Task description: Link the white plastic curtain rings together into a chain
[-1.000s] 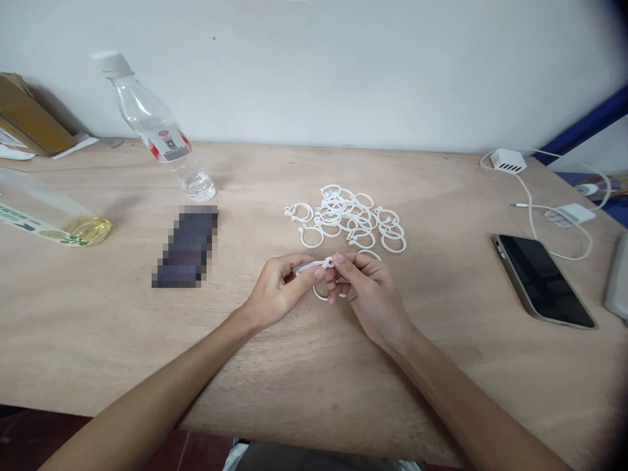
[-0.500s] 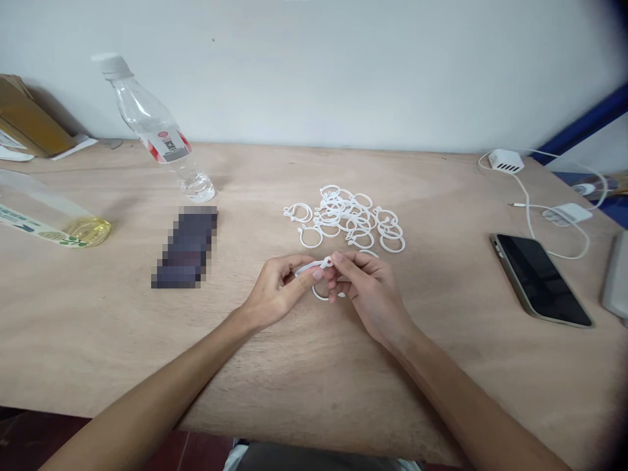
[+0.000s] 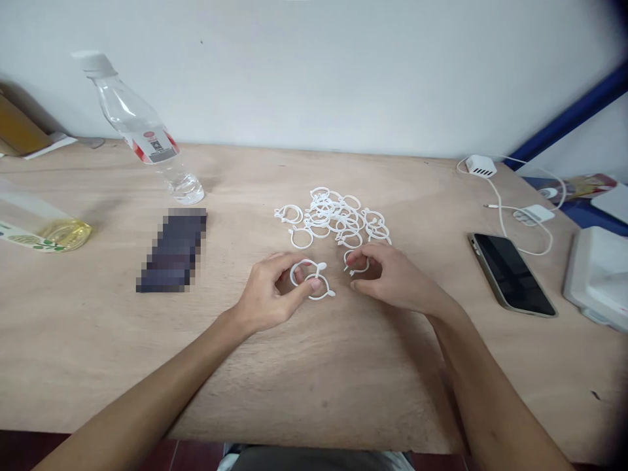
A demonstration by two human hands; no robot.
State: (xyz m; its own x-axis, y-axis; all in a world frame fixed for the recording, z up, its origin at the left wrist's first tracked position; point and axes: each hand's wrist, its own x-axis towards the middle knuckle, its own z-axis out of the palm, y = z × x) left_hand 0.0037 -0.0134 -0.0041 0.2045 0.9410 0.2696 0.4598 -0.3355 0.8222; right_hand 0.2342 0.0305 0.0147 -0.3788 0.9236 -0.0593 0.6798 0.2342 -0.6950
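A pile of several white plastic rings (image 3: 338, 216) lies on the wooden table (image 3: 314, 366), just beyond my hands. My left hand (image 3: 272, 291) pinches two linked white rings (image 3: 311, 280) between thumb and fingers, low over the table. My right hand (image 3: 392, 278) has moved apart from the left and its thumb and forefinger close around a single loose white ring (image 3: 357, 261) at the near edge of the pile.
A clear water bottle (image 3: 142, 134) stands at the back left, a bottle with yellow liquid (image 3: 44, 229) lies at the far left. A blurred dark object (image 3: 171, 252) is left of my hands. A black phone (image 3: 513, 271), white chargers with cables (image 3: 495, 176) and a white device (image 3: 596, 275) are on the right.
My hands have separated. The right hand let go of the ring pair and moved right to a loose ring by the pile. The left keeps the linked rings. The view shifted right.
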